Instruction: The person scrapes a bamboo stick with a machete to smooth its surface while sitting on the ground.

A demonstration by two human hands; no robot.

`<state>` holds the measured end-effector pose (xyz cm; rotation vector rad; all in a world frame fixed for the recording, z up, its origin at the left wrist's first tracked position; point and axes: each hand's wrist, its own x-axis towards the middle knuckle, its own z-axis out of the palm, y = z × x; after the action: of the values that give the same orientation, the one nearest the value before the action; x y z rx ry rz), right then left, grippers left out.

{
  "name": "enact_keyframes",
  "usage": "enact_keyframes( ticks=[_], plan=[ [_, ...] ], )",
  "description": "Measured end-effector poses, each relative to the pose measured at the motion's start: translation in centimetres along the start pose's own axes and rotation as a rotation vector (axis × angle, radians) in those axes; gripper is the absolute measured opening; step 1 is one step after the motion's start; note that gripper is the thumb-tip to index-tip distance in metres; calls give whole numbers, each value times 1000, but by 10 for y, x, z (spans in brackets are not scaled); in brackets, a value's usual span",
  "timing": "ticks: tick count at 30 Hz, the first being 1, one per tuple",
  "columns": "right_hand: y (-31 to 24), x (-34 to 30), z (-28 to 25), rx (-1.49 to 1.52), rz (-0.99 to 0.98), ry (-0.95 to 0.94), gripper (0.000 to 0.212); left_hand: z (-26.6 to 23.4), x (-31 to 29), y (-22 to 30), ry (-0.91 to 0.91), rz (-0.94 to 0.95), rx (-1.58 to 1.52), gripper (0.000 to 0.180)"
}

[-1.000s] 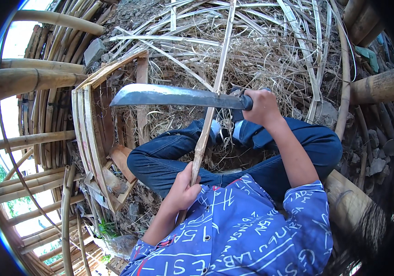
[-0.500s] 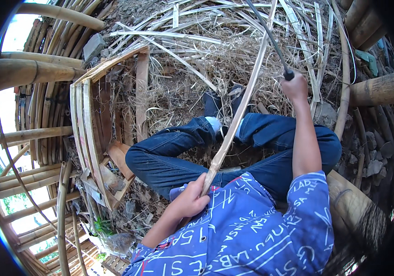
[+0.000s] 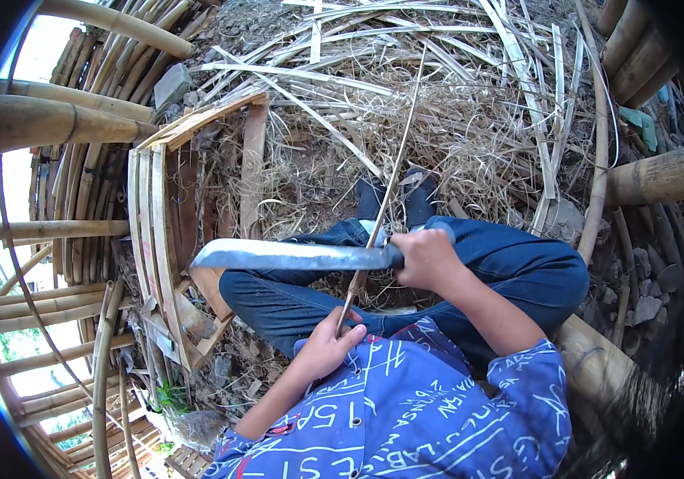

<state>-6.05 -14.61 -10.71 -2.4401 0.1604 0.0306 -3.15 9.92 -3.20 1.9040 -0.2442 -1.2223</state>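
Observation:
My left hand [image 3: 332, 342] is closed around the lower end of a long, thin bamboo strip [image 3: 394, 174], close to my shirt. The strip slants up and away from me, past my feet, toward the far litter, its narrow edge toward the view. In my right hand [image 3: 430, 257] is the dark handle of a machete [image 3: 286, 255]. Its broad grey blade points left, lying flat across the view above my lap. Where blade and strip cross, near the handle, I cannot tell whether they touch.
A wooden crate [image 3: 154, 231] lies on its side at my left. Split bamboo strips [image 3: 302, 76] and fine shavings [image 3: 477, 152] cover the ground ahead. Thick bamboo poles [image 3: 657, 174] reach in from both sides. Stones [image 3: 647, 291] lie at the right.
My right hand has swung the machete down and left from the far right to across my lap. The bamboo strip has turned edge-on and tilted slightly left; my left hand still holds it.

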Motion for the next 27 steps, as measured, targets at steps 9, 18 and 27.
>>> enact_keyframes(
  ticks=[9,18,27],
  plan=[
    [11,-2,-11,-75,123,-28,24,-5,-10,13,-101,-16,135,40],
    [69,24,-35,-92,541,-22,23,0,-27,22,-145,-59,258,46],
    [37,7,-27,85,336,72,23,-3,-15,25,-59,0,249,44]
  ],
)
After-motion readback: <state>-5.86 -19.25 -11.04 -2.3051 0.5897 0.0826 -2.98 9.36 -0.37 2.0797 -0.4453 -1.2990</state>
